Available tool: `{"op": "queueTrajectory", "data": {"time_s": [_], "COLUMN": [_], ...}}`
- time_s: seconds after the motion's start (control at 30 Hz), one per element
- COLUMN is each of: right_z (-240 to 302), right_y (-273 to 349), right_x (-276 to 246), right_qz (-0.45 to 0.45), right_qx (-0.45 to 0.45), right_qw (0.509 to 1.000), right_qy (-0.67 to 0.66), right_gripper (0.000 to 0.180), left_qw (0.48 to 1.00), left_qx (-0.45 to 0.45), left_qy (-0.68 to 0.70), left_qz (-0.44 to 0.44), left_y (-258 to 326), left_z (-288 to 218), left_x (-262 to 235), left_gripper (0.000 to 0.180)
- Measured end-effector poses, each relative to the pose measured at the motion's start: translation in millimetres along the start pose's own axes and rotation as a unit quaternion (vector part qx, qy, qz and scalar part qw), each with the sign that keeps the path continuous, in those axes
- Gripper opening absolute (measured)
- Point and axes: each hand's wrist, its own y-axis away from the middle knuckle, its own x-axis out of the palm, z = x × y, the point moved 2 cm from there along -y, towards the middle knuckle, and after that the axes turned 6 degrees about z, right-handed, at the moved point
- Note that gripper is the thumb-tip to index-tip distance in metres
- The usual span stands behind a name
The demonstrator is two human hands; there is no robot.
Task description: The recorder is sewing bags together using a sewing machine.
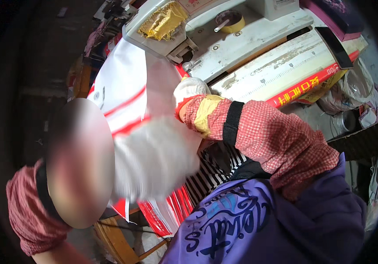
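Note:
A large white bag sheet with red stripes (123, 81) passes beneath the head of a sewing machine (153, 31) and hangs toward me. My right hand (191, 89), in a white knitted glove, is curled at the bag's edge just on the near side of the needle area. Its fingertips are mostly hidden. My left hand (156, 158), also gloved in white, is smeared by motion over the lower part of the bag, so its fingers cannot be made out. A blurred oval covers the left wrist area. Both arms wear red checked sleeve covers.
On the pale machine table (259, 66) lie a roll of yellowish tape (235, 25) and a dark phone (334, 47). A purple box (336, 17) stands at the far right. Red printed bag material (171, 213) hangs near a wooden stool (116, 240). A clear plastic bag (351, 90) sits right.

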Motion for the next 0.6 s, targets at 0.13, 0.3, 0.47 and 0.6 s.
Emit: {"op": "queueTrajectory", "data": {"time_s": [0.13,0.3,0.47,0.6], "right_z": [-5,-19,-18,22], "right_y": [6,-4,-38,-49], "right_x": [-25,-21,-14,-7], "right_qz": [-0.031,0.034,-0.027,-0.073], "right_qx": [0.039,0.008,0.025,0.009], "right_qw": [0.998,0.999,0.999,0.997], "right_qy": [0.043,0.026,0.009,-0.004], "right_gripper": [0.015,0.015,0.016,0.017], "left_qw": [0.998,0.994,0.996,0.989], "left_qx": [0.025,-0.006,0.048,-0.031], "left_qy": [0.037,0.028,0.073,0.137], "left_qz": [-0.051,-0.101,-0.028,-0.046], "left_y": [-14,-39,-37,-14], "left_z": [-22,-7,42,80], "left_x": [23,10,-6,-15], "left_gripper": [0.017,0.025,0.019,0.026]}}
